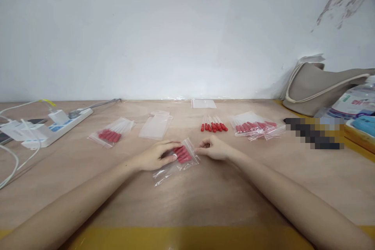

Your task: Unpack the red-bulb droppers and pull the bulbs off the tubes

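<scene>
In the middle of the table lies a clear zip bag (187, 166) with several red-handled pieces (184, 154) inside. My left hand (155, 156) grips its left side, thumb and fingers closed over the plastic and the red ends. At the bag's right edge, along the zip strip, my right hand (215, 148) has its fingertips pinched together on the edge. Just beyond my right hand is a loose group of red-tipped pieces (214, 127) with thin pale shafts, lying side by side. What these pieces are is too small to tell.
Filled bags lie at left (111, 133) and in an overlapping pile at right (254, 125). Flat, unfilled bags (155, 125) sit behind my left hand, and another bag (203, 104) near the wall. A power strip (61, 127) with chargers stands left; a grey bag (325, 86) and bottle (356, 99) right.
</scene>
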Tool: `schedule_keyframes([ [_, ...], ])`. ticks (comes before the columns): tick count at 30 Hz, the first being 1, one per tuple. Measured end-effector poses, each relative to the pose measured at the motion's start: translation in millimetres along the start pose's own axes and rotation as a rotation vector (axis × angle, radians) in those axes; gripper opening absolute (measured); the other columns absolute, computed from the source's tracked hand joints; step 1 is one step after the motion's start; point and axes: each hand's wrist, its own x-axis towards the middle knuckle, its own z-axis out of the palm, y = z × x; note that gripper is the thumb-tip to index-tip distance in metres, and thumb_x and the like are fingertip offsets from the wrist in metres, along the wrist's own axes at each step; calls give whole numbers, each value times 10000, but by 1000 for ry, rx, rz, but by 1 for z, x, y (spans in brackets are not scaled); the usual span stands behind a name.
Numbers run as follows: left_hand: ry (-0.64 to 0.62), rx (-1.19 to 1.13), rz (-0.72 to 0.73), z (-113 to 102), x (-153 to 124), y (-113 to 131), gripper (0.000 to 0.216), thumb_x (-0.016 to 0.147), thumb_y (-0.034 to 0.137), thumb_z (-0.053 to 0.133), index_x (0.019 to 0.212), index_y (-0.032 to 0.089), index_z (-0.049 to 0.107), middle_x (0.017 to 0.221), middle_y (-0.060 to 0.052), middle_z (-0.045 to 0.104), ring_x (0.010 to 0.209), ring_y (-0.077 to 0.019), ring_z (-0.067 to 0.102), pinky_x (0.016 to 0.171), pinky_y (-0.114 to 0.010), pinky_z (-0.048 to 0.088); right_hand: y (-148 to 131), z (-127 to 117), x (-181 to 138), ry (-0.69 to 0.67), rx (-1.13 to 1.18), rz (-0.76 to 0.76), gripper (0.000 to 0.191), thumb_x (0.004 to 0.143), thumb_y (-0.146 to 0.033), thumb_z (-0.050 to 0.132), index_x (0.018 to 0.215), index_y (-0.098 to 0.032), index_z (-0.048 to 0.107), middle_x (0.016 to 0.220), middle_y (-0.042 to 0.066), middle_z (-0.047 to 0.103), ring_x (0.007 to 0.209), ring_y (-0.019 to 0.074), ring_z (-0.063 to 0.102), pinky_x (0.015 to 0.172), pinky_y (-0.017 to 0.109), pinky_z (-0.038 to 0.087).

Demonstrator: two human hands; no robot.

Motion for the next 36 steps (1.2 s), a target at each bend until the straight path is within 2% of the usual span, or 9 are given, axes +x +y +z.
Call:
schedule_keyframes([
  [2,26,-42,-19,-3,3,-1,387,837,299,487,1215,217,475,1207,-85,517,1070,-191,514,901,-331,431,-5,6,2,-54,46,23,283,643,-423,603,662,-142,628,580,-24,545,543,87,443,513,205,335],
  [5,108,-30,3,-3,15,-1,320,842,278,473,1147,206,536,1151,-81,538,1025,-181,533,871,-306,443,-8,13,6,-97,120,48,255,632,-396,609,640,-141,612,537,-44,493,498,67,390,488,198,307],
  [13,117,173,257,12,47,-2,286,879,215,399,1090,216,592,1127,-74,568,1020,-176,536,882,-305,420,-10,18,9,-67,317,130,270,613,-367,628,519,-144,509,441,-74,378,433,44,294,440,198,213],
  [21,208,171,348,17,44,-16,252,882,257,410,982,223,640,1022,-61,639,933,-161,592,820,-281,460,-10,22,11,-48,370,159,296,499,-385,730,580,-130,602,484,-54,500,473,57,380,469,198,277],
  [24,257,252,377,17,41,-17,234,875,259,424,938,218,646,983,-57,651,911,-156,597,815,-279,457,-11,20,11,-36,383,162,341,452,-405,757,561,-132,583,475,-61,484,469,54,368,462,195,262],
  [27,292,305,391,17,40,-16,228,873,217,414,920,210,637,958,-49,655,883,-146,595,815,-277,451,-13,15,10,-50,382,137,348,547,-449,699,553,-137,544,472,-66,456,458,49,348,465,196,261],
  [31,333,299,365,19,39,-13,233,865,163,393,887,195,624,939,-50,645,864,-144,581,779,-266,454,-8,11,10,-68,285,9,311,717,-419,558,582,-142,521,516,-51,470,487,60,384,500,199,309],
  [34,336,275,311,20,38,-13,237,865,152,373,891,187,606,929,-57,632,849,-145,575,750,-261,456,1,13,9,40,208,-233,182,762,-318,516,780,-144,566,671,-17,551,564,78,451,544,204,366],
  [36,352,265,288,21,38,-14,228,862,146,372,890,183,595,915,-57,628,843,-148,572,749,-264,455,6,16,8,138,98,-415,182,764,-246,509,913,-163,570,788,7,583,609,89,477,563,210,390],
])
